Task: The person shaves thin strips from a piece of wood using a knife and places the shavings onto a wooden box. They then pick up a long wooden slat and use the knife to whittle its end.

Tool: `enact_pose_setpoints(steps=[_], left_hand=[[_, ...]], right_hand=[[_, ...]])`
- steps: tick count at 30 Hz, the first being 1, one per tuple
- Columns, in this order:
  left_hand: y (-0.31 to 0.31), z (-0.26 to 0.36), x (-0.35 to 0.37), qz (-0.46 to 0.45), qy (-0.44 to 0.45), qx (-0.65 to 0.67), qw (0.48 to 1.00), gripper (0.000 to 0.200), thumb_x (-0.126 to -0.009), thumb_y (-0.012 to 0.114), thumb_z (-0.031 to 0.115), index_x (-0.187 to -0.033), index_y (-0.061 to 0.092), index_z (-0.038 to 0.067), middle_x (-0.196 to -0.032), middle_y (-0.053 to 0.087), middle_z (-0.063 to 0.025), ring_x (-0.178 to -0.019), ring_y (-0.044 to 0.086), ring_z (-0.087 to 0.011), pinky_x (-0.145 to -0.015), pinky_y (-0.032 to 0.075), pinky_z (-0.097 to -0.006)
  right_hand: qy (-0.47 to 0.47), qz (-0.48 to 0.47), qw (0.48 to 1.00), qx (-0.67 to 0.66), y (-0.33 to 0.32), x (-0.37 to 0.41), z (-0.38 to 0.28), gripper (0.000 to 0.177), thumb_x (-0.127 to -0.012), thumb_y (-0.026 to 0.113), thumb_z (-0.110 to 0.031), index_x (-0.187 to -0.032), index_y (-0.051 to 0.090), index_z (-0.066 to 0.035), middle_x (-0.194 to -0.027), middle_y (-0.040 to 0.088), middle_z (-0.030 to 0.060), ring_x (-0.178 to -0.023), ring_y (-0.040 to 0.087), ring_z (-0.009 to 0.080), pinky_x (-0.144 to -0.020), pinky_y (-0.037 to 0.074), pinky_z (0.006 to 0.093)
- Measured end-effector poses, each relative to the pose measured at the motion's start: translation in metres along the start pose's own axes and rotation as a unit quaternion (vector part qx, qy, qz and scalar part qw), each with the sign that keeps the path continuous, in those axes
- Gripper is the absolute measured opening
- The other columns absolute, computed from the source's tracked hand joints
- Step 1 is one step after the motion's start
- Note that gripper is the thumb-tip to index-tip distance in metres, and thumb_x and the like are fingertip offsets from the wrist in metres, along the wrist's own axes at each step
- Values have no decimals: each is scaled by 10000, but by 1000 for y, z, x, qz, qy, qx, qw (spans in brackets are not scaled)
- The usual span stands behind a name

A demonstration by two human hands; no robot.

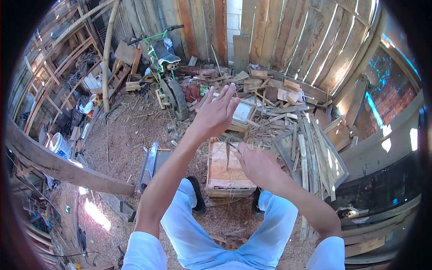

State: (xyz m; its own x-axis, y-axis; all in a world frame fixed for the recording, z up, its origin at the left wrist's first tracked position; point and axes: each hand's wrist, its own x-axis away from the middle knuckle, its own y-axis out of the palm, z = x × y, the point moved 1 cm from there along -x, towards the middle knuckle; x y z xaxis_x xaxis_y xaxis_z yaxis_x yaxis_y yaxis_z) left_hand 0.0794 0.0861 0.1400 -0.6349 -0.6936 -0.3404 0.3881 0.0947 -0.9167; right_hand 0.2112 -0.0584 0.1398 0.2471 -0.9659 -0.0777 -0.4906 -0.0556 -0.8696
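Observation:
My left hand (217, 112) is raised in front of me with its fingers stretched out and nothing visible in them. Lower and to the right, my right hand (258, 164) is closed, a ring showing on one finger. From it sticks out a thin dark tool (228, 150), too small to tell the kind. Beneath that hand, between my feet, stands a light wooden box (230, 184) with a boarded top. Just beyond it lies a pale panel in a wooden frame (243, 111), partly behind my left hand.
A green motorbike (164, 58) leans near the plank wall (265, 36). Scrap wood (292, 90) is heaped beyond the box, and long strips (310, 153) lie to the right. A blue-grey metal object (148, 166) rests left of the box. A beam (67, 164) crosses the left side.

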Motion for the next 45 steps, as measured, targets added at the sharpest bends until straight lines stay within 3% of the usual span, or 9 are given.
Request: enact_pose_setpoints(steps=[10,12,16,20,22,27,29,36,45], left_hand=[[46,-19,12,-21,-35,24,999,495,-1018,234,269,-1451,195,33,-1476,286,-179,-1386,238,-318,-1143,101,-491],[59,-32,16,38,83,-76,993,751,-873,534,116,-1473,84,63,-1453,301,-223,-1367,254,-383,-1114,149,-560],[62,-40,18,110,146,-74,980,1154,-571,735,37,-1472,16,83,-1422,327,-251,-1315,326,-421,-1084,197,-591],[78,-46,18,126,149,-50,980,987,-708,670,65,-1477,52,83,-1426,333,-237,-1326,321,-401,-1094,195,-574],[75,-42,14,50,97,-160,981,448,-952,356,180,-1362,344,0,-1443,310,-238,-1321,331,-403,-1114,176,-547],[123,-48,39,38,41,-32,998,420,-923,388,148,-1321,421,14,-1445,298,-249,-1323,327,-413,-1110,179,-559],[134,-47,43,12,-24,9,1000,520,-1007,223,324,-1388,322,-16,-1421,380,-182,-1350,313,-309,-1142,127,-474],[143,-59,46,73,10,-136,988,505,-996,288,311,-1367,345,-28,-1421,389,-163,-1356,288,-349,-1133,108,-524],[161,-58,49,78,-87,-33,993,525,-999,257,322,-1381,327,-31,-1408,406,-169,-1357,289,-336,-1137,80,-525]], right_hand=[[8,-28,999,39,30,0,22,246,-968,424,-241,-927,436,1,-620,570,247,-628,584,448,-584,447,544],[7,-30,999,29,35,-4,26,241,-969,424,-240,-930,437,-2,-618,572,242,-624,583,447,-580,448,541],[1,-30,999,22,41,-12,31,231,-969,424,-234,-937,443,-6,-619,577,234,-619,583,447,-578,455,535],[-6,-30,999,31,50,-17,39,233,-964,434,-232,-937,452,-1,-621,579,234,-622,586,446,-577,458,534],[14,-48,998,23,49,-19,39,235,-957,448,-232,-933,464,1,-626,580,238,-640,592,445,-594,459,537],[10,-86,996,35,83,-15,62,237,-958,445,-236,-947,468,0,-640,589,239,-663,599,447,-611,466,533],[14,-96,995,22,98,-17,71,240,-959,445,-241,-949,469,-2,-646,594,238,-667,601,448,-613,469,530],[-21,-33,993,116,109,-22,88,276,-956,457,-298,-948,483,-23,-669,619,198,-650,628,392,-583,484,501],[-22,-10,983,184,130,-19,98,291,-941,484,-330,-926,499,-40,-668,635,131,-577,644,317,-491,489,430]])
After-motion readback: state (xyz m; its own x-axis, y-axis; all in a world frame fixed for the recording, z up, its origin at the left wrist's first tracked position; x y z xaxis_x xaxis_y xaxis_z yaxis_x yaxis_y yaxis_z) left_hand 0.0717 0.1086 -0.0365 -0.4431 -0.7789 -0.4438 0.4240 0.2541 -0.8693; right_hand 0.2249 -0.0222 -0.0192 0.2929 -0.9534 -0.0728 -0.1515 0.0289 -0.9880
